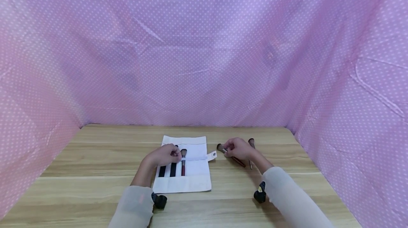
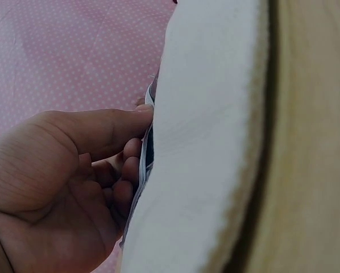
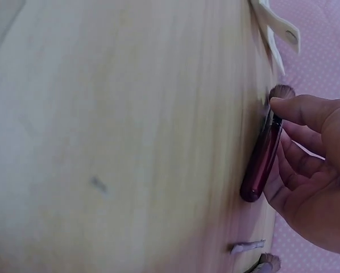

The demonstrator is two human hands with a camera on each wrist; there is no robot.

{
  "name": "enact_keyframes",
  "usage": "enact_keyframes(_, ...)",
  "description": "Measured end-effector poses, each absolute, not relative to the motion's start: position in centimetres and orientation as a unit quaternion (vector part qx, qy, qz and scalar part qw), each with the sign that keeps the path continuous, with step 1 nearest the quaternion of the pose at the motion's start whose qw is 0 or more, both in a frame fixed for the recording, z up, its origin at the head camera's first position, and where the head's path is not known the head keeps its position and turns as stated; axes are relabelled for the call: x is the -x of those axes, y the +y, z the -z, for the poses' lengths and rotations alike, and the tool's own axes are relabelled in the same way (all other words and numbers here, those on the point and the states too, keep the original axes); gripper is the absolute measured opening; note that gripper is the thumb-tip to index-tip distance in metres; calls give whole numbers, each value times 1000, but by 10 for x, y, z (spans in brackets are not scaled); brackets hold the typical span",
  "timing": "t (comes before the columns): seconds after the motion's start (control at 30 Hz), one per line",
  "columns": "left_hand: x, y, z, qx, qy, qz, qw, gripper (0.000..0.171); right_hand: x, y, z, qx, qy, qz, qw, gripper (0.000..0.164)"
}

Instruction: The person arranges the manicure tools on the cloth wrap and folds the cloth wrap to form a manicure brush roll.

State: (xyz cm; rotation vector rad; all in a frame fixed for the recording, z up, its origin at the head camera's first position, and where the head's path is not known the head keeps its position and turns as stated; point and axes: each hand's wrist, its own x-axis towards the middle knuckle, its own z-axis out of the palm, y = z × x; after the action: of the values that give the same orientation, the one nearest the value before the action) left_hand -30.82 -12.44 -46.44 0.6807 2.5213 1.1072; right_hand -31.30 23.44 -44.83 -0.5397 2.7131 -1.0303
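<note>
Head view: a person's right hand [image 1: 239, 149] pinches a red brush [image 3: 262, 162] just below its bristles, thumb and fingers clamped on it, to the right of an opened white roll [image 1: 183, 184]. The left hand [image 1: 165, 154] pinches the band [image 1: 194, 159] of that roll, thumb and fingertips together. Just beside those fingertips, a tucked brush [image 1: 183, 166] stands in the roll, next to two black strips [image 1: 173, 169]. The snap flap [image 1: 211, 156] points toward the right hand; a loose brush [image 1: 251, 142] lies beyond its wrist on the wooden counter [image 1: 111, 164], backed by pink dotted cloth [image 1: 204, 61]
</note>
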Motion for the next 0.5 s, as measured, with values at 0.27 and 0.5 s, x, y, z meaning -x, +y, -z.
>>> enact_keyframes(0.27, 309, -124, 466, -235, 881, -382, 148, 7, 318, 234, 446, 162, 895, 405, 100, 21)
enact_keyframes(0.5, 308, -123, 461, -244, 877, -392, 134, 9, 323, 221, 429, 128, 880, 452, 74, 28)
